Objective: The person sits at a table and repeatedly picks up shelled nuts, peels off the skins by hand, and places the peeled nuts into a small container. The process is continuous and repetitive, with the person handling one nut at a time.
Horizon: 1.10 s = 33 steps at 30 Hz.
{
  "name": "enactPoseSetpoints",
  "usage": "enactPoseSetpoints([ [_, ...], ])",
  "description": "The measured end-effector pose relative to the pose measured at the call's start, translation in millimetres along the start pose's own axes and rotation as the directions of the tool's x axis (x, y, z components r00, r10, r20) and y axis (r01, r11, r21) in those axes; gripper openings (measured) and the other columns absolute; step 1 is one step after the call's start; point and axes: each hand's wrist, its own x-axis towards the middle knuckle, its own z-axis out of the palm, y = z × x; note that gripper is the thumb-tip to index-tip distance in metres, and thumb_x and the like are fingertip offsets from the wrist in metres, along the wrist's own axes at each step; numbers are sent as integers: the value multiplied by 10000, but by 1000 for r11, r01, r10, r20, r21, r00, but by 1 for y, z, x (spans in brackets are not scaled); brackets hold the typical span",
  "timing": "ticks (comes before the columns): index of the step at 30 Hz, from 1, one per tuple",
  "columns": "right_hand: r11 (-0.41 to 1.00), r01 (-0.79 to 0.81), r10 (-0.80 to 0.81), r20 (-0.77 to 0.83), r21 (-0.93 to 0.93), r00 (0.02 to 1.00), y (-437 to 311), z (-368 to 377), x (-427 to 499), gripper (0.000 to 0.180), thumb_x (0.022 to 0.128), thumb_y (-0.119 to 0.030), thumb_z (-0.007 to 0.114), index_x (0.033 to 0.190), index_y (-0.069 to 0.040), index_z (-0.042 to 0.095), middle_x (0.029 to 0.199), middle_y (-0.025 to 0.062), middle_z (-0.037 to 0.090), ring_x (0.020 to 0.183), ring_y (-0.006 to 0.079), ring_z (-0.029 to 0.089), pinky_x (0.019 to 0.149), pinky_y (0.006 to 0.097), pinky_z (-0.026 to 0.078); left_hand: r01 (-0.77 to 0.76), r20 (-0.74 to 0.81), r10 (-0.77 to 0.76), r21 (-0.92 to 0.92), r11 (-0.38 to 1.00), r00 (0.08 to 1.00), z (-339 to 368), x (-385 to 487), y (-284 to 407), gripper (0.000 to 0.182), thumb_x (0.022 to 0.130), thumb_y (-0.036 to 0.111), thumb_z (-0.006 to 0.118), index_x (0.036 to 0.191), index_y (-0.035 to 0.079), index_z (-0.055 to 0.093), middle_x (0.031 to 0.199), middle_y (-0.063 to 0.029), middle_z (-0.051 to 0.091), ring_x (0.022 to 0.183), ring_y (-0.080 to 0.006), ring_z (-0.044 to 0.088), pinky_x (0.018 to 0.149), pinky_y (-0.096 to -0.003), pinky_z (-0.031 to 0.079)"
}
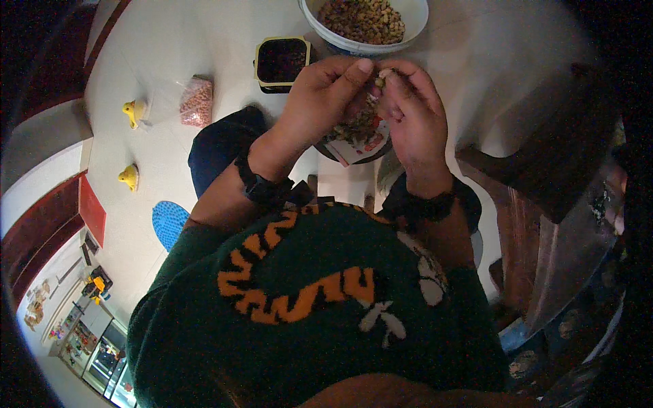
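Observation:
My left hand is raised in front of me with its thumb pressed to the curled fingers; whether anything is between them is hidden. Close beside it, my right hand pinches a small pale piece of nutshell between thumb and fingers. Below both hands, broken shells are heaped on a printed sheet over a dark round support. Just beyond the hands stands a white bucket holding many brown pieces that look like unshelled peanuts.
Left of the bucket is a black square container with a yellow rim. A clear bag of pinkish kernels lies farther left, near two yellow duck figures. A blue oval mat is on the floor. Brown wooden furniture stands at right.

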Motion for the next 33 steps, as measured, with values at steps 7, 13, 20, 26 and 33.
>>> enactPoseSetpoints([
  [7, 944, -54, 47, 30, 325, 998, 6, 5, 3, 255, 990, -171, 492, 1185, -20, 555, 797, -9, 471, 683, 87, 382, 655, 243, 344, -104, -29, 102, -62, 993, 994, 5, -3, 4, 264, 966, 224, 634, 1074, -14, 674, 766, -23, 658, 629, -67, 580, 560, -205, 467],
  [13, 925, -83, 139, -126, 371, 982, 6, 11, 2, 248, 1006, -254, 488, 1140, -65, 576, 867, 6, 555, 681, 89, 403, 642, 246, 365, -286, 63, 282, 69, 956, 957, 4, 4, -2, 280, 891, 107, 706, 1135, -22, 656, 845, -78, 697, 751, -93, 659, 674, -233, 542],
  [20, 911, -146, 205, -118, 385, 972, 3, 4, 2, 282, 1001, -270, 513, 1158, -45, 577, 873, 17, 560, 680, 101, 407, 631, 239, 357, -251, 26, 250, 25, 968, 968, 0, 7, -4, 255, 904, 164, 704, 1119, 32, 671, 783, -10, 643, 613, -48, 544, 547, -200, 436],
  [26, 893, 197, -217, -4, -404, 976, -3, 4, -4, 235, 959, -157, 619, 1156, -28, 621, 819, -33, 534, 691, 42, 441, 601, 186, 357, -54, -4, 56, -299, 953, 998, -5, 9, -1, 225, 954, 230, 646, 1094, 54, 658, 726, 41, 560, 532, -17, 387, 462, -183, 266],
  [33, 784, 191, -258, -30, -591, 966, -7, 9, -5, 260, 900, -139, 703, 1129, -31, 645, 744, -31, 577, 666, 48, 508, 608, 219, 420, -69, 88, 97, -273, 960, 991, -12, 7, 2, 164, 955, 184, 640, 1047, 48, 644, 749, 43, 569, 560, -17, 414, 478, -176, 282],
])
